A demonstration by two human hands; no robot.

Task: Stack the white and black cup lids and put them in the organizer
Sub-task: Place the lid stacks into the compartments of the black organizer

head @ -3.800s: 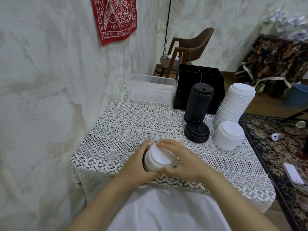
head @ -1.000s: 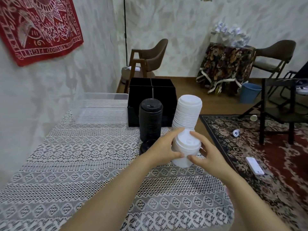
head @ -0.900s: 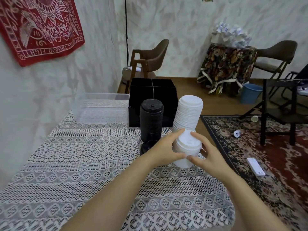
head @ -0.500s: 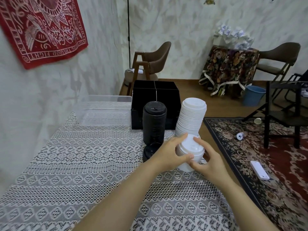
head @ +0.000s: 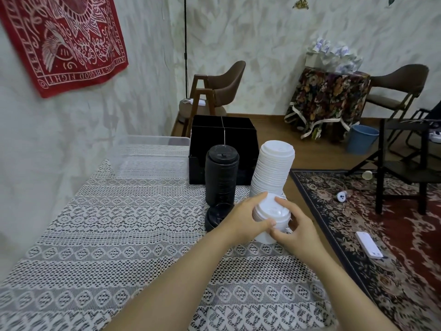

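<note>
Left hand (head: 241, 223): curled round the left side of the short white stack (head: 270, 218), thumb across its near face.
Right hand (head: 296, 232): curled round the right side of the same stack, one fingertip on the top lid's rim.
Short white stack: white lids, gripped between both hands, well in front of the organizer (head: 214, 130); whether its base touches the tabletop (head: 119, 235) cannot be told.
Tall white stack (head: 272, 173): in front of the organizer's right corner, top leaning right.
Tall black stack (head: 222, 175): upright, just in front of the organizer's front wall.
Low black stack (head: 214, 217): a few lids, further in front of the organizer, partly hidden by the left hand.
Organizer: black, four open compartments, at the tabletop's far edge.
Clear bin (head: 152, 156): just left of the organizer.
Tabletop: under white lace cloth.
Rug (head: 381, 247): on the floor, right of the organizer.
</note>
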